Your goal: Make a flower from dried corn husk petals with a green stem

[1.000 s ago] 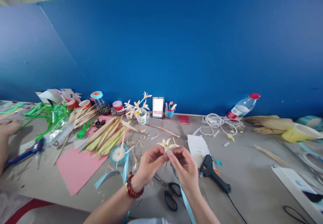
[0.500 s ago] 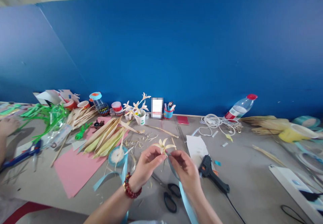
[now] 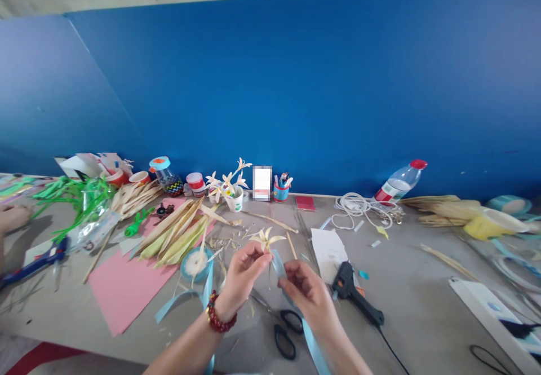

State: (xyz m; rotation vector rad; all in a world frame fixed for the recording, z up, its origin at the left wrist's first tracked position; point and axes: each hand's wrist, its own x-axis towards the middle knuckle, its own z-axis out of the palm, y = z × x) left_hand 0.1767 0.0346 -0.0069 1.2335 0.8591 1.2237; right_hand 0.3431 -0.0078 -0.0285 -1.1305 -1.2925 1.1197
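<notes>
Between the fingertips of my left hand (image 3: 245, 276) is the base of a pale yellow husk flower (image 3: 265, 238), its petals spread upward. A red bead bracelet (image 3: 218, 313) circles that wrist. My right hand (image 3: 307, 290) pinches a light blue ribbon (image 3: 278, 266), which runs from just under the flower, through the fingers and down past the wrist. Scissors with black handles (image 3: 285, 332) lie on the table below and between my hands.
Right of my hands lies a black glue gun (image 3: 357, 293) with its cable, near white paper (image 3: 329, 251). Corn husks (image 3: 177, 234), pink paper (image 3: 127, 290) and a ribbon roll (image 3: 196, 262) are on the left. Another person's hand (image 3: 14, 217) is at the far left.
My left hand and the flower have shifted slightly left. My right hand has drawn a little away from the flower, so more blue ribbon shows between my hands.
</notes>
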